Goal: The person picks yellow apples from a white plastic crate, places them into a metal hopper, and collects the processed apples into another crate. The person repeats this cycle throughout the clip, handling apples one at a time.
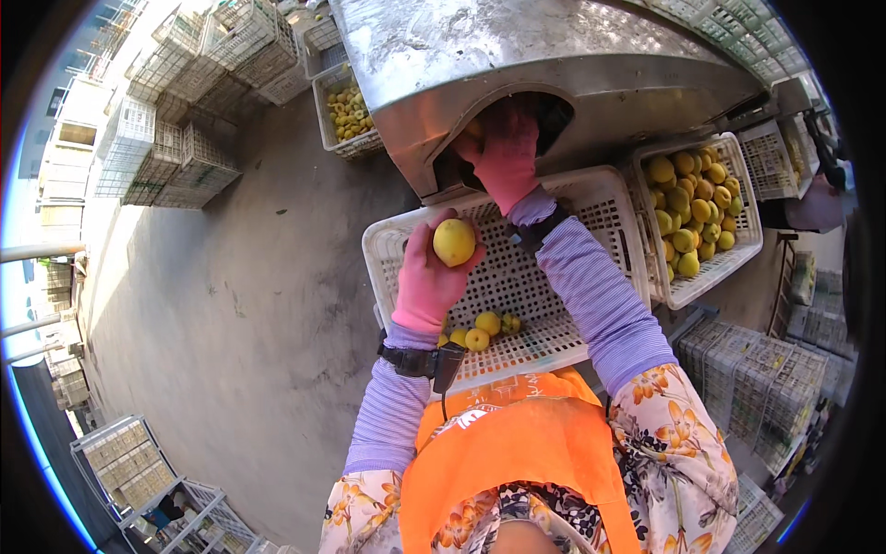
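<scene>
My left hand [432, 282], in a pink glove, holds up a round yellow fruit [454, 242] with the fingers curled behind it. It is over the left side of a white perforated crate [591, 240]. Inside that crate, several yellow fruits [477, 339] lie at the near end. My right hand [506, 152], also gloved in pink, reaches through the rounded opening of a metal chute [604, 111] beyond the crate. Its fingers are in shadow and partly hidden, so I cannot make out whether they grip anything.
To the right is a white crate [678, 294] filled with yellow fruit. Another crate of fruit [349, 111] stands on the floor left of the chute. Stacked crates rise at the far left [180, 152] and right [757, 388]. Concrete floor [249, 323] stretches to my left.
</scene>
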Available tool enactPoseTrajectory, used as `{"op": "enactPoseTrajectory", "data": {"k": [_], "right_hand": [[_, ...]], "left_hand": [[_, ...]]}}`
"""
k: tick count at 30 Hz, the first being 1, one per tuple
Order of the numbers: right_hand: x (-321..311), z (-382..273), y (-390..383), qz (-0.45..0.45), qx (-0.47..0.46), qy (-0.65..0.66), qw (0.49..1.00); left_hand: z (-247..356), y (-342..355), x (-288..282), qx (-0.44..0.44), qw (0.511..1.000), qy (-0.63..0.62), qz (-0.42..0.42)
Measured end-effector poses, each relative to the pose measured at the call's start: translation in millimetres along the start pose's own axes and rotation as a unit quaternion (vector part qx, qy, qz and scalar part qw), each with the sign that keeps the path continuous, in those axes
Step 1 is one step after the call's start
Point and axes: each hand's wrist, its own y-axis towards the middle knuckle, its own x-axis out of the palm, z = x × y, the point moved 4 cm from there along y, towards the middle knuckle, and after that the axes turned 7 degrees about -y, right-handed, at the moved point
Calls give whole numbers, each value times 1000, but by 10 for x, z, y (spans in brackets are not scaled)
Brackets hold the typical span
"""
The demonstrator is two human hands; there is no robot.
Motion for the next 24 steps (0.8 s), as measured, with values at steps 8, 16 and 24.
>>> {"op": "enactPoseTrajectory", "data": {"k": [8,16,24], "right_hand": [[-865,-94,314,-55,66,195,977],[-1439,-421,-705,-183,81,243,949],[-1190,-415,-540,-121,46,143,981]], "left_hand": [[252,29,72,-49,918,-392,-32],[511,-23,328,-7,945,-327,-5],[708,34,399,252,930,261,49]]}}
